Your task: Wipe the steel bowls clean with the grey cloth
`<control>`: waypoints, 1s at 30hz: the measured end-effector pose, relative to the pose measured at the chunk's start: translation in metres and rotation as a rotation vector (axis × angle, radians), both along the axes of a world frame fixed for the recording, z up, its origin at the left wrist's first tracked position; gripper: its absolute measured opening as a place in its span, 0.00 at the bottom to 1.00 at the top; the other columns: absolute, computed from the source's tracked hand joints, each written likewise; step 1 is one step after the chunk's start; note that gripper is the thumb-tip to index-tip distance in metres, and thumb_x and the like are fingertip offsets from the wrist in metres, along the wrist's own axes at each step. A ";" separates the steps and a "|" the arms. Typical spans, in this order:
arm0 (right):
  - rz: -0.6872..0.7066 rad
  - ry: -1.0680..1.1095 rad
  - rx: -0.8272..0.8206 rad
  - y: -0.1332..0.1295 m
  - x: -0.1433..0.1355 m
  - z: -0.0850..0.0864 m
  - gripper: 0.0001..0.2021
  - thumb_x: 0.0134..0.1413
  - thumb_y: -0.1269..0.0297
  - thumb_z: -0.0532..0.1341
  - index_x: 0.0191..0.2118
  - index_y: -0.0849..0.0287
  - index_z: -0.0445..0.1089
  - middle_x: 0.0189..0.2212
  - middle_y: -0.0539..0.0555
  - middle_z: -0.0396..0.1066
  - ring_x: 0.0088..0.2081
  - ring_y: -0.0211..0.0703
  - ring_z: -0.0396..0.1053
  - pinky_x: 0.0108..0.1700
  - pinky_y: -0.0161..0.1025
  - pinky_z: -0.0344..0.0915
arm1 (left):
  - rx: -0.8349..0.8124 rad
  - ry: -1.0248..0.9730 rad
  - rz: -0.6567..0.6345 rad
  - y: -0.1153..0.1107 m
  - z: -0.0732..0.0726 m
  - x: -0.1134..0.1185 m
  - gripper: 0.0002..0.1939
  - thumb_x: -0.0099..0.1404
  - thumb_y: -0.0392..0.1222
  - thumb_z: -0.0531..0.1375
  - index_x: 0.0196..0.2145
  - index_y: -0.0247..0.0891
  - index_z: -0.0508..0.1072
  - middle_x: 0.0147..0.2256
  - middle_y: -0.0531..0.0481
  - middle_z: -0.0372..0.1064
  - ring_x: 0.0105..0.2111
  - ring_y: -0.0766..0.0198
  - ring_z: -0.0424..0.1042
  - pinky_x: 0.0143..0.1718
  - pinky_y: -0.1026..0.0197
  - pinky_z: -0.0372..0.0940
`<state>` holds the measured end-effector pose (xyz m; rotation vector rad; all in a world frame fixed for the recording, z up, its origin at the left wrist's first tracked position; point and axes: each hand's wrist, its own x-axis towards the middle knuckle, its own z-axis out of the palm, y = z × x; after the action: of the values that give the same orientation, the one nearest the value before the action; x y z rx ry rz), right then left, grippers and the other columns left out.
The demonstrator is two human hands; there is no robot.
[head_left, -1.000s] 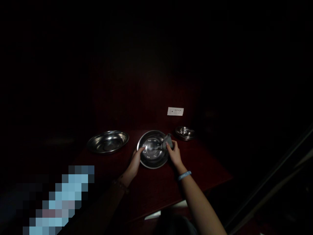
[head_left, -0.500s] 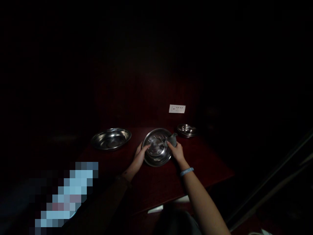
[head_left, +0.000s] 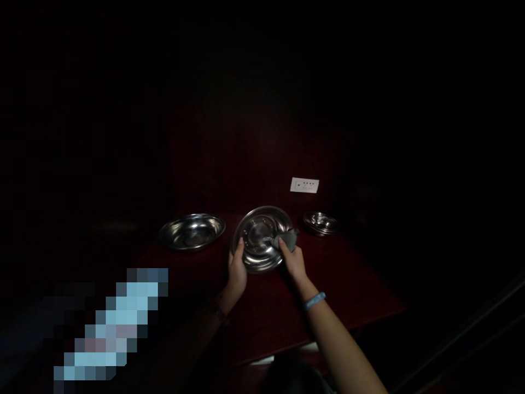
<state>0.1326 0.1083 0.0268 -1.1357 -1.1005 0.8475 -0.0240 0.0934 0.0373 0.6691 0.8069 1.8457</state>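
Fingers (head_left: 240, 249) hold bowl (head_left: 256, 231) and cloth (head_left: 289, 239) between other dishes (head_left: 192, 234).

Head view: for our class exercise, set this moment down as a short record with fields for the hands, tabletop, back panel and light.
Left hand: grips the left side of a steel bowl, thumb inside the rim
Right hand: holds a grey cloth at the bowl's right side
Right wrist: blue band
Tabletop: wide steel dish left, smaller steel dishes right, apparently stacked
Back panel: white socket plate
Light: dim
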 end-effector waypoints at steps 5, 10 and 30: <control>0.136 0.142 -0.168 -0.002 -0.016 -0.011 0.22 0.50 0.46 0.65 0.40 0.61 0.78 0.37 0.58 0.80 0.40 0.50 0.78 0.41 0.42 0.74 | 0.041 0.020 -0.048 0.000 -0.002 0.003 0.28 0.65 0.53 0.59 0.59 0.38 0.67 0.61 0.42 0.65 0.60 0.57 0.66 0.61 0.55 0.61; 0.250 0.267 -0.203 -0.006 -0.015 -0.012 0.19 0.51 0.51 0.66 0.44 0.60 0.77 0.44 0.58 0.79 0.47 0.49 0.76 0.44 0.42 0.74 | 0.102 0.098 -0.153 -0.002 0.006 0.008 0.28 0.66 0.55 0.58 0.60 0.41 0.65 0.60 0.44 0.66 0.60 0.58 0.66 0.59 0.56 0.63; -0.347 -0.092 0.167 -0.011 0.021 0.012 0.21 0.50 0.49 0.63 0.36 0.66 0.77 0.33 0.60 0.79 0.33 0.46 0.73 0.36 0.38 0.66 | -0.027 0.629 -0.110 0.004 0.007 -0.023 0.10 0.54 0.45 0.68 0.31 0.37 0.76 0.28 0.47 0.76 0.30 0.57 0.75 0.33 0.62 0.69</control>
<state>0.1531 0.0969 0.0390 -1.1892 -0.9911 0.4285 -0.0470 0.0977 0.0442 1.2810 1.1633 1.5263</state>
